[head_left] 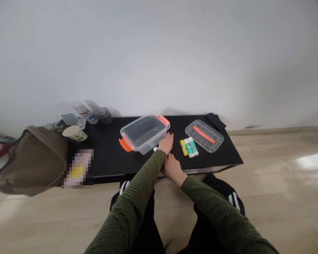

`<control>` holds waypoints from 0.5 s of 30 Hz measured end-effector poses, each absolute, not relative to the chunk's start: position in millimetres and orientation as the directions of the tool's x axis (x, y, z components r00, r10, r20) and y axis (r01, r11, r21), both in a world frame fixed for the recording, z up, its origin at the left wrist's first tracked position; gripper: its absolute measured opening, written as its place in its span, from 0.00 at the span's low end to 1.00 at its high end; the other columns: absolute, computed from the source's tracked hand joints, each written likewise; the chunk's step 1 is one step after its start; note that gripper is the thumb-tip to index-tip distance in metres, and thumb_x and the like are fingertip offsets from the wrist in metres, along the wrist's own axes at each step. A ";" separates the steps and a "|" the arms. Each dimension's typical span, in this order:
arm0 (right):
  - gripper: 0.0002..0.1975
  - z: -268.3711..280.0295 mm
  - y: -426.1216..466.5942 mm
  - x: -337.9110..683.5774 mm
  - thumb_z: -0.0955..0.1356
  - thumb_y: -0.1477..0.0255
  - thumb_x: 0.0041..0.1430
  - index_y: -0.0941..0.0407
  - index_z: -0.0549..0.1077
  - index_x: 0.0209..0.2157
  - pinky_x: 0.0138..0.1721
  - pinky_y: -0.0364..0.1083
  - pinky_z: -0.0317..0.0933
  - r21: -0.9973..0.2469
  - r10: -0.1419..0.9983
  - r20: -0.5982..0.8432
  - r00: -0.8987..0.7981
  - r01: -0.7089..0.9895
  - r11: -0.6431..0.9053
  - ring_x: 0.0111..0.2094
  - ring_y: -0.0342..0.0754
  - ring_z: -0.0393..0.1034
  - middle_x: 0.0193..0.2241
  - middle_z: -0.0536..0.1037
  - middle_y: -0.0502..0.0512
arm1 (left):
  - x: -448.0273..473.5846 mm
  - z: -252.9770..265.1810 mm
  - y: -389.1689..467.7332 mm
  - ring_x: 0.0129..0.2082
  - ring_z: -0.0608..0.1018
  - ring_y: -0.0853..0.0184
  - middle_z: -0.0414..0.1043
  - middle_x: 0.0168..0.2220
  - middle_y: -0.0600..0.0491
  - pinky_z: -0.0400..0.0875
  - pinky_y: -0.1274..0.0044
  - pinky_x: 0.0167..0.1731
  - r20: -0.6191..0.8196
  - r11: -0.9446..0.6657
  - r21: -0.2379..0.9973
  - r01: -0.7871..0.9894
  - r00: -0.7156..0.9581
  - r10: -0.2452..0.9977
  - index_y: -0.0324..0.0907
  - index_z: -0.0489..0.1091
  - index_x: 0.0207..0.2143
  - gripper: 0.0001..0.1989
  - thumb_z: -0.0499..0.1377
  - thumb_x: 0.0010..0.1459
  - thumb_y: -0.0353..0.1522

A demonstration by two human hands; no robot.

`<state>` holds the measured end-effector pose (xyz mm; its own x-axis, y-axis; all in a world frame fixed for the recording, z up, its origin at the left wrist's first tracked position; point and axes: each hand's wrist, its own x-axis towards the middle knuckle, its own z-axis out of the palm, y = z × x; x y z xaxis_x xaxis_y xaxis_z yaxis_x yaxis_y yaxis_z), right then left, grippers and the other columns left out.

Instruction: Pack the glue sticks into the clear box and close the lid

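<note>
A clear plastic box [145,139] with orange clip handles stands without its lid on the black table. My left hand [166,142] is at its near right corner, fingers bent against the side; the thumb is hidden. Below and partly behind my left wrist is my right hand [172,168], its fingers curled and mostly covered. A small white end [155,149] of some object sticks out left of my left wrist; most of it is hidden. Right of my hands lie a yellow glue stick [183,147] and two white-and-green glue sticks [191,147], side by side.
The clear lid [213,147] with an orange handle lies at the right, and a black remote [215,121] behind it. A paper cup [75,133], a glass [102,115], a spray can [84,112] and a brown bag [34,162] are at the left. A wall [159,63] rises behind.
</note>
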<state>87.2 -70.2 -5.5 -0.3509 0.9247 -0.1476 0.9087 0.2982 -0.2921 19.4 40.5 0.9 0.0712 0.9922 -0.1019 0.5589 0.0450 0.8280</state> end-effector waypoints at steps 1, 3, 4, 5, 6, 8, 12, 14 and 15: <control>0.24 -9.6 -70.0 85.3 0.65 0.70 0.64 0.60 0.64 0.60 0.43 0.49 0.69 -0.273 0.923 -0.161 -0.351 0.914 0.300 0.52 0.57 0.65 0.56 0.69 0.69 | 21.2 0.2 40.5 0.59 0.73 0.50 0.62 0.63 0.37 0.54 0.57 0.66 -0.116 0.054 0.814 0.578 0.072 0.991 0.42 0.74 0.48 0.21 0.55 0.56 0.18; 0.22 -14.8 -67.8 85.7 0.64 0.72 0.66 0.60 0.64 0.60 0.41 0.48 0.69 -0.240 0.921 -0.180 -0.345 0.924 0.299 0.51 0.56 0.66 0.56 0.69 0.69 | 22.5 1.0 40.0 0.58 0.74 0.52 0.64 0.59 0.38 0.58 0.59 0.64 -0.133 0.041 0.761 0.648 0.093 0.987 0.42 0.74 0.48 0.18 0.53 0.59 0.19; 0.20 -15.8 -66.3 87.2 0.63 0.72 0.67 0.60 0.65 0.59 0.41 0.47 0.69 -0.230 0.922 -0.180 -0.343 0.926 0.300 0.51 0.56 0.66 0.55 0.69 0.69 | 22.1 2.2 39.6 0.57 0.75 0.53 0.65 0.58 0.38 0.61 0.61 0.62 -0.146 0.020 0.705 0.708 0.117 0.982 0.41 0.73 0.49 0.18 0.52 0.60 0.20; 0.19 -15.7 -64.9 89.3 0.62 0.72 0.68 0.60 0.66 0.58 0.41 0.47 0.69 -0.224 0.924 -0.173 -0.342 0.927 0.301 0.51 0.55 0.66 0.54 0.70 0.68 | 21.0 4.0 39.2 0.56 0.76 0.54 0.65 0.57 0.38 0.64 0.62 0.60 -0.162 -0.014 0.627 0.779 0.148 0.976 0.41 0.72 0.50 0.19 0.51 0.61 0.20; 0.17 -14.8 -63.7 91.7 0.61 0.72 0.69 0.60 0.67 0.56 0.41 0.47 0.68 -0.220 0.927 -0.163 -0.339 0.928 0.300 0.51 0.55 0.67 0.53 0.71 0.68 | 19.4 6.2 38.9 0.55 0.77 0.55 0.65 0.56 0.38 0.67 0.64 0.58 -0.179 -0.056 0.535 0.843 0.178 0.968 0.41 0.71 0.51 0.19 0.50 0.62 0.20; 0.14 -11.2 -61.3 97.2 0.61 0.72 0.69 0.60 0.69 0.52 0.42 0.47 0.68 -0.216 0.936 -0.141 -0.323 0.933 0.289 0.51 0.55 0.67 0.50 0.73 0.66 | 15.2 12.0 38.1 0.52 0.78 0.57 0.66 0.56 0.38 0.70 0.67 0.54 -0.192 -0.136 0.381 0.914 0.223 0.956 0.40 0.70 0.54 0.21 0.49 0.63 0.20; 0.12 0.5 -54.1 114.4 0.60 0.73 0.69 0.61 0.71 0.48 0.45 0.48 0.65 -0.244 0.962 -0.133 -0.238 0.949 0.200 0.51 0.55 0.68 0.48 0.74 0.66 | 4.2 25.9 35.3 0.53 0.77 0.57 0.71 0.55 0.39 0.70 0.69 0.55 -0.033 -0.234 0.413 0.880 0.272 0.962 0.39 0.68 0.58 0.20 0.51 0.65 0.24; 0.12 7.9 -49.5 128.9 0.59 0.72 0.70 0.61 0.71 0.48 0.45 0.48 0.64 -0.278 0.974 -0.138 -0.178 0.951 0.134 0.48 0.55 0.70 0.47 0.75 0.66 | -1.7 30.3 32.6 0.54 0.76 0.56 0.73 0.54 0.40 0.68 0.68 0.57 0.056 -0.258 0.500 0.827 0.266 0.962 0.38 0.67 0.59 0.20 0.52 0.65 0.26; 0.13 12.0 -47.7 137.8 0.59 0.72 0.70 0.61 0.71 0.48 0.46 0.48 0.64 -0.296 0.980 -0.135 -0.147 0.950 0.102 0.47 0.55 0.71 0.47 0.76 0.66 | -4.5 31.0 31.0 0.54 0.76 0.56 0.74 0.54 0.40 0.68 0.67 0.58 0.082 -0.257 0.544 0.799 0.254 0.964 0.38 0.67 0.59 0.20 0.52 0.66 0.27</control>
<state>137.8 -47.7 12.0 -0.1472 0.9799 -0.1349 0.9497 0.1018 -0.2962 -4.5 31.0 31.0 0.2541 0.9637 0.0816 0.7988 -0.2567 0.5441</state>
